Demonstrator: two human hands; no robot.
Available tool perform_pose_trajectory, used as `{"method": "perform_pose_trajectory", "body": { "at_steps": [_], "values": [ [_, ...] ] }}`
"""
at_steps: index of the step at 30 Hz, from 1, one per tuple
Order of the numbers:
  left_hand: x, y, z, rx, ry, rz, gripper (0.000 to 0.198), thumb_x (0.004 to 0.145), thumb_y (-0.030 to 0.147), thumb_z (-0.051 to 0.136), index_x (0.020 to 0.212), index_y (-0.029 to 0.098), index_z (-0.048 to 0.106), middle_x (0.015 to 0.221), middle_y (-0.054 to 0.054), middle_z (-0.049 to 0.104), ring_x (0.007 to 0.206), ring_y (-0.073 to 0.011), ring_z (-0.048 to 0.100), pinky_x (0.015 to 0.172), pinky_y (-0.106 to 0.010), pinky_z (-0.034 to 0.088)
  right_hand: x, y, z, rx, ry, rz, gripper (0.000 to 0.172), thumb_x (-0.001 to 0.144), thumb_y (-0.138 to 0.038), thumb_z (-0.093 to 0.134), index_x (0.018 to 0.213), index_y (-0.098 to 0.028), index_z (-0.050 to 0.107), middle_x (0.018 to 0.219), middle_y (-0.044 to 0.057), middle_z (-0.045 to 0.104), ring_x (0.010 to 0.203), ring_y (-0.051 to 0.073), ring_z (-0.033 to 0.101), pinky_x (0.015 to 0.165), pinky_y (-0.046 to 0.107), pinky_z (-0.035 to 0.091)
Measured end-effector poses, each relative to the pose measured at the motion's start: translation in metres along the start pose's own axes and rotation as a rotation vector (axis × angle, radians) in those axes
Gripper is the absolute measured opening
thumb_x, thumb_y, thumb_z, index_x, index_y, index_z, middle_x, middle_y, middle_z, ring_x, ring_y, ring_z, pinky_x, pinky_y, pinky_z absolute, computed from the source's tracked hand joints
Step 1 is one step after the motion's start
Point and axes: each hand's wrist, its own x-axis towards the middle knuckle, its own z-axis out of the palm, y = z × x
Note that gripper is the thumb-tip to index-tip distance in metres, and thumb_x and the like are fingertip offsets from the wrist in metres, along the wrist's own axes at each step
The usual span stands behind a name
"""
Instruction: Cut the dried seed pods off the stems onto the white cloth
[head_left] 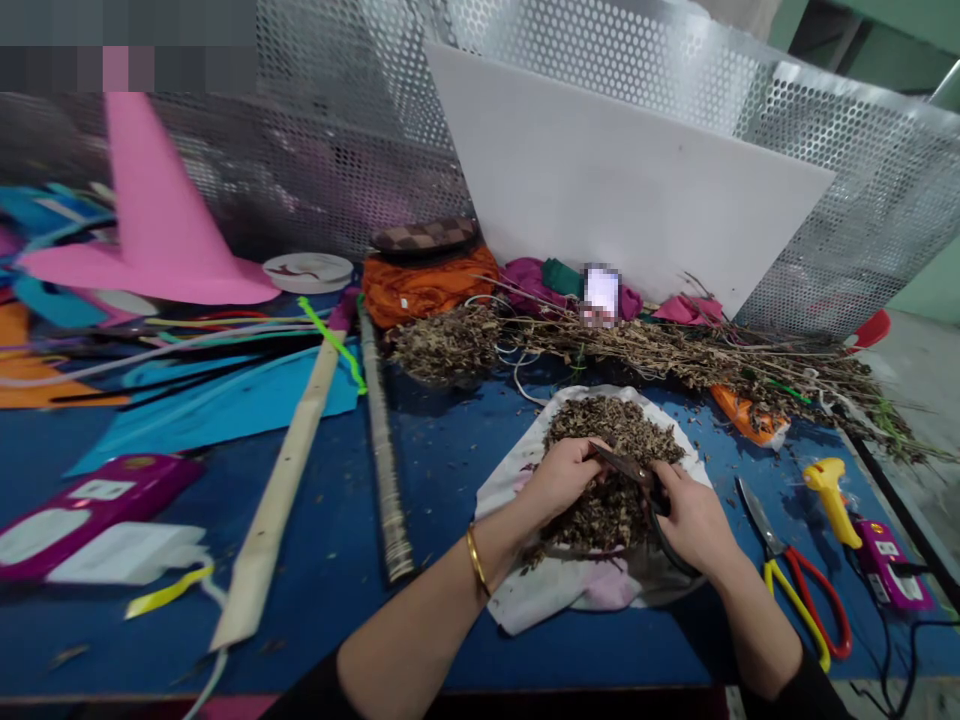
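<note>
— Where? Brown dried plant clippings (607,425) heaped near centre on crumpled white cloth (510,480), spread over blue surface (442,450) to catch crumbs.
— Pinching clippings with left hand (559,478) fingers; gripping dark metal scissors (626,465) in right hand (694,520), blades aimed left to meet them.

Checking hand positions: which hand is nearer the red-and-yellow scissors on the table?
Right. The right hand, gripping dark shears, is just left of the red-and-yellow scissors; the left hand is farther left, on the dried plant pile.
</note>
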Motion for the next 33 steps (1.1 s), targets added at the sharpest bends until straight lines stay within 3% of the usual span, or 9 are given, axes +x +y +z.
{"method": "perform_pose_trajectory", "body": {
  "at_steps": [9, 21, 27, 33],
  "values": [
    [0.000, 0.002, 0.001, -0.035, 0.045, -0.059, 0.017, 0.067, 0.027, 0.052, 0.066, 0.014, 0.063, 0.056, 0.001, 0.058, 0.056, -0.0129, 0.049, 0.058, -0.023, 0.036, 0.000, 0.002, 0.002, 0.033, -0.036, 0.014, 0.027, 0.078, -0.018, 0.048, 0.105, -0.021, 0.052, 0.094, 0.004, 0.063, 0.078, 0.016, 0.056, 0.063, 0.022, 0.030],
    [0.003, -0.011, 0.003, 0.024, -0.004, -0.014, 0.019, 0.069, 0.029, 0.052, 0.065, 0.015, 0.063, 0.058, 0.001, 0.057, 0.057, -0.0126, 0.048, 0.057, -0.023, 0.036, 0.001, 0.000, 0.003, -0.034, -0.025, -0.002, 0.042, 0.075, -0.019, 0.048, 0.117, -0.020, 0.047, 0.109, 0.008, 0.059, 0.089, 0.019, 0.057, 0.071, 0.025, 0.036],
    [0.001, -0.001, 0.001, 0.007, 0.031, -0.081, 0.022, 0.069, 0.033, 0.053, 0.060, 0.014, 0.061, 0.055, 0.001, 0.057, 0.052, -0.0104, 0.045, 0.054, -0.022, 0.032, 0.002, 0.002, 0.004, 0.022, -0.062, 0.016, 0.024, 0.077, -0.019, 0.049, 0.101, -0.021, 0.051, 0.093, 0.005, 0.063, 0.084, 0.018, 0.058, 0.066, 0.022, 0.034],
    [0.002, 0.001, 0.001, -0.083, 0.043, -0.100, 0.020, 0.066, 0.033, 0.057, 0.061, 0.014, 0.061, 0.053, 0.002, 0.055, 0.051, -0.0093, 0.043, 0.052, -0.021, 0.031, 0.002, 0.002, 0.005, 0.029, 0.021, 0.012, 0.038, 0.077, -0.021, 0.049, 0.115, -0.021, 0.049, 0.104, 0.006, 0.061, 0.085, 0.018, 0.058, 0.068, 0.023, 0.035]
  ]
}}
